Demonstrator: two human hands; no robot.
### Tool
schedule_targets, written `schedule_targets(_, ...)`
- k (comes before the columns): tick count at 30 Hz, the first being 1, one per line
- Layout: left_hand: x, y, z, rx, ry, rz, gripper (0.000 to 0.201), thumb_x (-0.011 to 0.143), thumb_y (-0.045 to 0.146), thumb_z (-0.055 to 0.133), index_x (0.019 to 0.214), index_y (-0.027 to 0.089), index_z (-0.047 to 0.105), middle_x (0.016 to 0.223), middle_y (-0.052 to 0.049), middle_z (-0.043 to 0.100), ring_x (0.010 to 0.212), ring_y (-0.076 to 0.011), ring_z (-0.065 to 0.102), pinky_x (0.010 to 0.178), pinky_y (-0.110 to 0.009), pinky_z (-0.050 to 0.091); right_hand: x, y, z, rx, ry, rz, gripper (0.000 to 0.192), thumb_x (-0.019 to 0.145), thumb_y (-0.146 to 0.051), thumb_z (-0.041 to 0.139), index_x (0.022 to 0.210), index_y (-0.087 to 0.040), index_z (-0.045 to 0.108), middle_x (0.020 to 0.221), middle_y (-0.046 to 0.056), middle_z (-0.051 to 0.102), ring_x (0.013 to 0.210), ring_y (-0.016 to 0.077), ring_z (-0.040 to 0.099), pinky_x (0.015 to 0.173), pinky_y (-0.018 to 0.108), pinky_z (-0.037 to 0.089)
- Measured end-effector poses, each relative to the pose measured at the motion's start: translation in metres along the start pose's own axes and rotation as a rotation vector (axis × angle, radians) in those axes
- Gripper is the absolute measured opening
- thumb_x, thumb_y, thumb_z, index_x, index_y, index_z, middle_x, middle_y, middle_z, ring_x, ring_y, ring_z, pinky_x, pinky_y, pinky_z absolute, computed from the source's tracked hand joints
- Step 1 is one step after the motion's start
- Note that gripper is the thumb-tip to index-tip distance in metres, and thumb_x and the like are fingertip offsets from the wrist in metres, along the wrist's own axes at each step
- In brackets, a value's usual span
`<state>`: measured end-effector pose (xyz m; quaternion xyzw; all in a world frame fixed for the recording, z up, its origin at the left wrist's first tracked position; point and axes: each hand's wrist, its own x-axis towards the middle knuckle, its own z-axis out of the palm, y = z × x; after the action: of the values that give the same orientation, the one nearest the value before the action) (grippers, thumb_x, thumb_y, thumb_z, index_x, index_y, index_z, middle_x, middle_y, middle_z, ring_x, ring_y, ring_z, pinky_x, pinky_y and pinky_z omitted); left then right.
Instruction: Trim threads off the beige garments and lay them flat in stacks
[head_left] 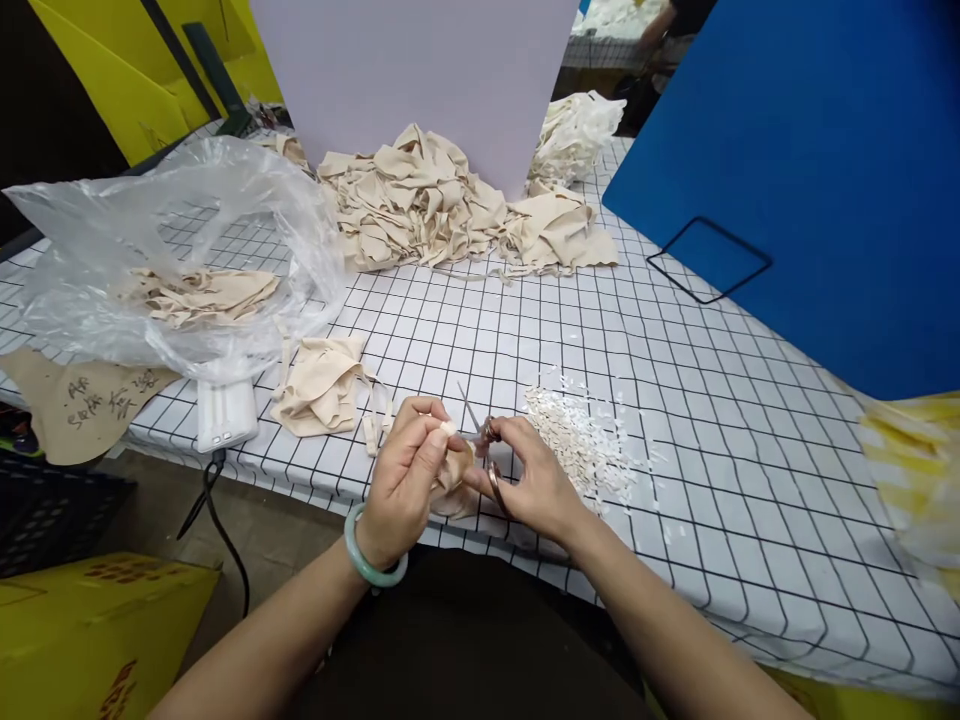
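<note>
My left hand [407,470], with a pale green bangle on its wrist, pinches a beige fabric piece [452,478] near the table's front edge. In my right hand [536,480] is a pair of scissors [493,472], with fingers through the handle loops and the blades pointing up and away. The scissors are beside the fabric; whether they touch it I cannot tell. Just right of my right hand lies a scatter of tiny pale snippets [581,435]. To the left of my left hand rests a small stack of beige fabric pieces [321,385] with thin strips.
A large heap of beige fabric [420,200] lies at the back against a lilac panel [412,70]. At left are a clear plastic bag [300,230] holding fabric, a white power strip [226,410] and a marked brown card pattern [90,405]. A blue board [810,170] stands at right.
</note>
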<state>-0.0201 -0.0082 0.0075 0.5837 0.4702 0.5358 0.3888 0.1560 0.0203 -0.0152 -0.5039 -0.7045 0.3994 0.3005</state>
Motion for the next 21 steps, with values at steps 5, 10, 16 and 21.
schedule_targets(5, -0.005, -0.002, 0.013, 0.144, -0.037, 0.108, 0.027, 0.102, 0.025, 0.039, 0.086, 0.018, 0.06, 0.098, -0.01, 0.052, 0.107, -0.023, 0.051, 0.085, -0.036, 0.049, -0.029, -0.002, -0.019, -0.212, 0.026, -0.134, 0.033, 0.074, -0.051, 0.074, 0.073, -0.022, 0.058, 0.074, 0.004, 0.062, 0.076, 0.0224, 0.054, 0.068, 0.036, 0.046)
schedule_targets(10, -0.009, -0.003, 0.019, 0.185, -0.101, 0.156, 0.026, 0.101, 0.021, 0.037, 0.087, 0.017, 0.059, 0.099, -0.01, 0.05, 0.108, -0.0232, 0.049, 0.087, -0.037, 0.048, -0.042, -0.002, -0.023, -0.259, 0.056, -0.195, 0.041, 0.074, -0.051, 0.075, 0.059, -0.021, 0.051, 0.059, 0.001, 0.056, 0.062, 0.0169, 0.048, 0.061, 0.032, 0.04)
schedule_targets(16, -0.011, -0.004, 0.022, 0.211, -0.133, 0.177, 0.025, 0.101, 0.019, 0.037, 0.089, 0.017, 0.058, 0.101, -0.011, 0.048, 0.107, -0.0225, 0.048, 0.089, -0.038, 0.046, -0.044, -0.002, -0.023, -0.249, 0.068, -0.226, 0.042, 0.075, -0.053, 0.073, 0.058, -0.022, 0.051, 0.055, 0.0, 0.056, 0.058, 0.0156, 0.048, 0.061, 0.033, 0.038)
schedule_targets(21, -0.012, -0.005, 0.023, 0.238, -0.136, 0.191, 0.024, 0.1, 0.018, 0.036, 0.09, 0.017, 0.057, 0.102, -0.011, 0.048, 0.105, -0.0224, 0.049, 0.087, -0.037, 0.047, -0.042, -0.003, -0.023, -0.243, 0.053, -0.21, 0.044, 0.076, -0.055, 0.071, 0.056, -0.022, 0.049, 0.053, 0.0, 0.056, 0.057, 0.0154, 0.047, 0.061, 0.034, 0.037)
